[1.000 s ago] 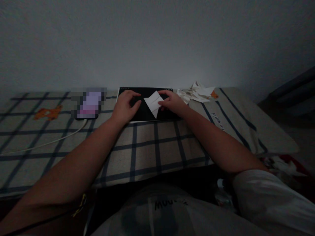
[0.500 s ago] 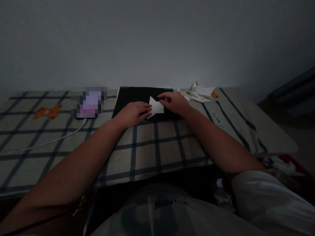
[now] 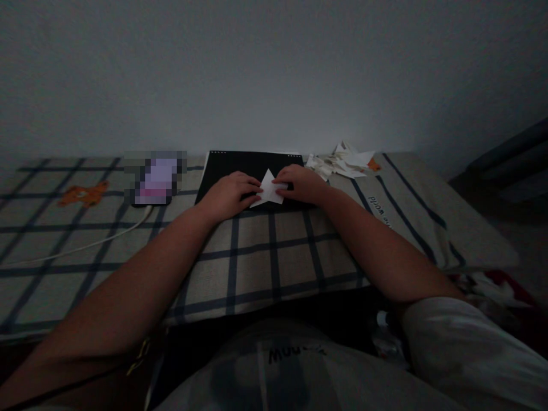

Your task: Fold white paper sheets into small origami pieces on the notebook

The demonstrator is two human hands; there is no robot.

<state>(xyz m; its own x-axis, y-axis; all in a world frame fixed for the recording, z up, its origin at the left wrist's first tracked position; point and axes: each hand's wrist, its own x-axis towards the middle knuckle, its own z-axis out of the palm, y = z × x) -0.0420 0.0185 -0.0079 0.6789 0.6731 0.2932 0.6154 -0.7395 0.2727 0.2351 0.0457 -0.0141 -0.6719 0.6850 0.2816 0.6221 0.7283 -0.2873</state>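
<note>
A small folded white paper (image 3: 269,189) with a pointed top lies on a black pad (image 3: 244,165) set on a checked cloth by the wall. My left hand (image 3: 229,194) rests flat at the paper's left edge, its fingertips pressing on it. From the other side my right hand (image 3: 299,184) pinches the paper's right edge between thumb and fingers. The scene is dim, so the fold lines are hard to make out.
A pile of crumpled white paper scraps (image 3: 342,161) lies right of the pad. Left of it sits a phone (image 3: 153,181) with a white cable (image 3: 81,246) trailing left. The checked cloth (image 3: 265,257) has an orange figure (image 3: 83,194) at far left. A wall stands close behind.
The paper went from a spread diamond shape to a smaller folded shape with a point up. Both hands moved nearer to me and closed in on the paper's sides.
</note>
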